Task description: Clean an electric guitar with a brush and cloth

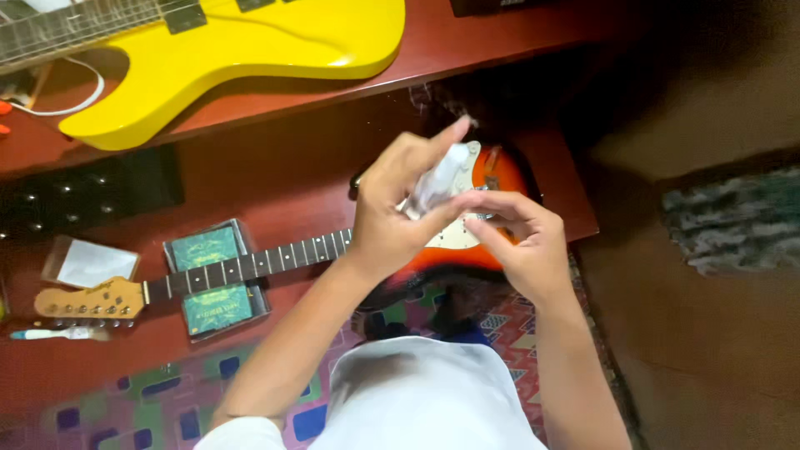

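While our left hand [396, 212] wraps around a small clear bottle [437, 179], thumb and fingers clamped on it, we bring the right hand [517, 242] up against its lower end, fingertips pinched together there. Whether those fingertips grip a cap or only touch the bottle, we cannot tell; it is blurred. We hold the bottle tilted, just above the body of the sunburst electric guitar [492, 179], which lies flat on the reddish wooden surface [283, 175], probably so both hands can work on it close to the instrument. Under the guitar's neck sit two green packets [208, 279] as a rest. Near the headstock lie a clear plastic pouch [87, 262] and a small tube [58, 333]. On the higher shelf a yellow guitar body [250, 50] lies well apart. Our hands hide much of the pickguard.
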